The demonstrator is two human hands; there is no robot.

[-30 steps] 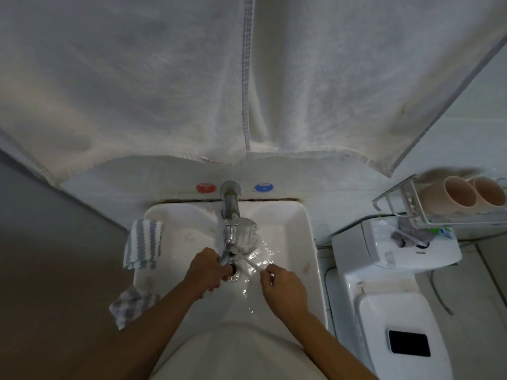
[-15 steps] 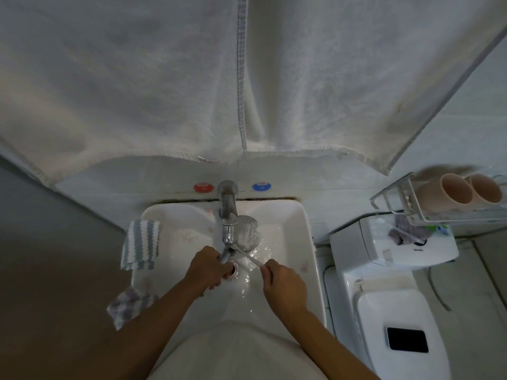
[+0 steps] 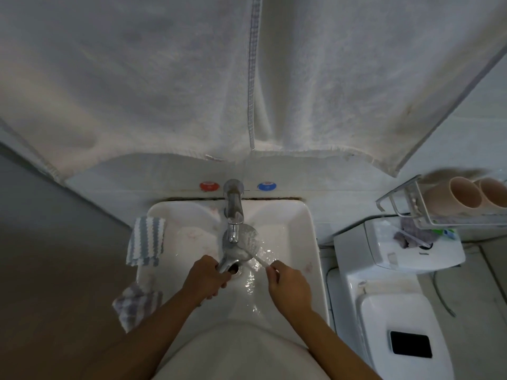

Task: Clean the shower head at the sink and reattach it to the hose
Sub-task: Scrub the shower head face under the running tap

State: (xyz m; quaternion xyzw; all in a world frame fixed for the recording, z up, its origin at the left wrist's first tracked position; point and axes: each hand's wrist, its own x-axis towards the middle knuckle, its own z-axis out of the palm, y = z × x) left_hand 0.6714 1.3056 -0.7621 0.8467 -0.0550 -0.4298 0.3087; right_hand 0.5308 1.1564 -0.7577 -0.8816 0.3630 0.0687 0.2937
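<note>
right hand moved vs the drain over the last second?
Barely. The right hand remains just right of the drain, holding the brush against the shower head; only small scrubbing shifts.

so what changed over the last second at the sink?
Little. The right hand worked the brush slightly back and forth across the face of the shower head. The left hand kept its grip on the handle, and the head stayed under the tap. Nothing was taken or let go. The striped cloth on the sink rim did not move.
</note>
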